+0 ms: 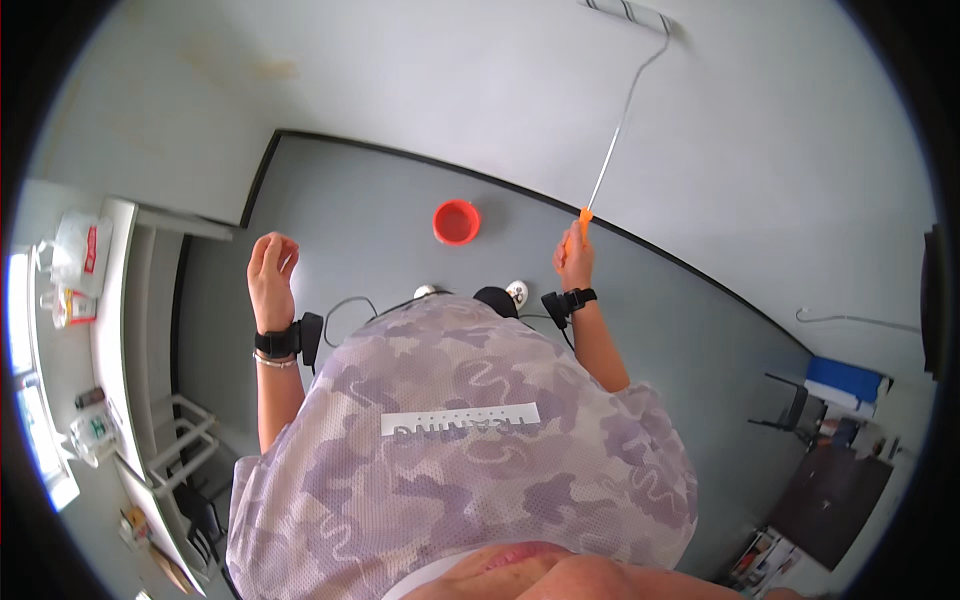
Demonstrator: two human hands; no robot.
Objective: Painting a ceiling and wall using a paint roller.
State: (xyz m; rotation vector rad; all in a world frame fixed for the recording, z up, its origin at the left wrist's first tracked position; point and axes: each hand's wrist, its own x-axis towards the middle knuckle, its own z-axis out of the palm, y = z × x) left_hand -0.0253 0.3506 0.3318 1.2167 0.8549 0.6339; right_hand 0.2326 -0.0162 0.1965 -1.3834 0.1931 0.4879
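Paint roller [612, 150] extended into the upper right before the white wall [450, 90], right hand [575, 262] clamped around its orange handle [586, 215], likely for reach; left hand [271, 282] hung empty, loosely curled.

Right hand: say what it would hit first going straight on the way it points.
Past the orange handle it grips, the right hand would likely meet the white wall; depth is unclear.
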